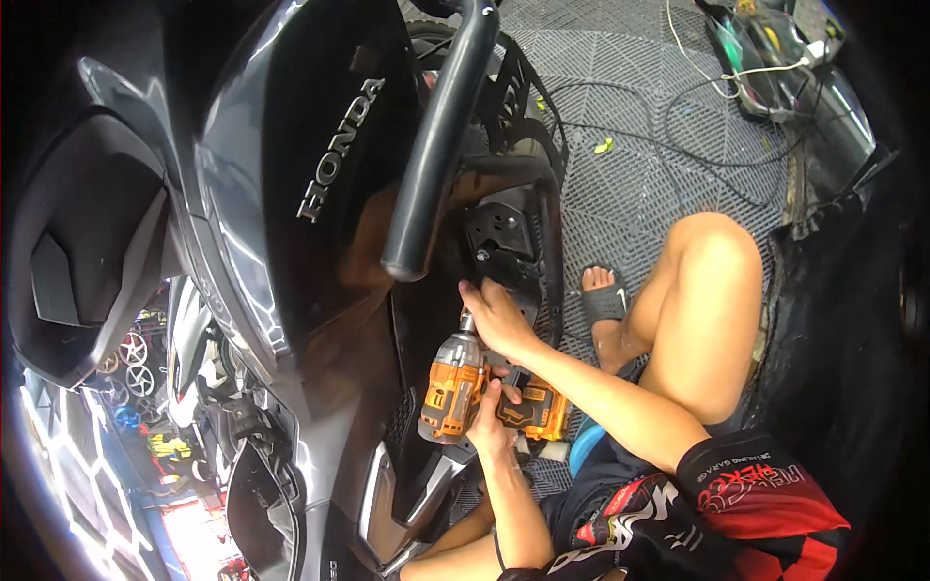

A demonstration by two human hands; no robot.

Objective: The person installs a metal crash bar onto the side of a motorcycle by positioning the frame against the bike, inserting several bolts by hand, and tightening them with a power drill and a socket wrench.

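In my left hand (491, 426) is an orange and black cordless impact wrench (450, 392), my fingers wrapped round its grip. A metal socket (468, 322) on its nose points away from me, toward the dark inner side of a scooter (320, 281). My right hand (501, 321) is closed beside the socket, its fingertips at the black frame parts; whatever they pinch is hidden. Just beyond sits a black metal bracket (502, 232) with holes and a bolt. A thick black tube (431, 165) stands out above my hands.
Grey grid floor tiles (620, 58) lie to the right, with a black cable (644, 131) and small yellow-green scraps (604, 146). A clear-sided bag (775, 58) lies at far right. My bent knee (712, 252) and sandalled foot (605, 300) are close by. A black seat (82, 223) is at left.
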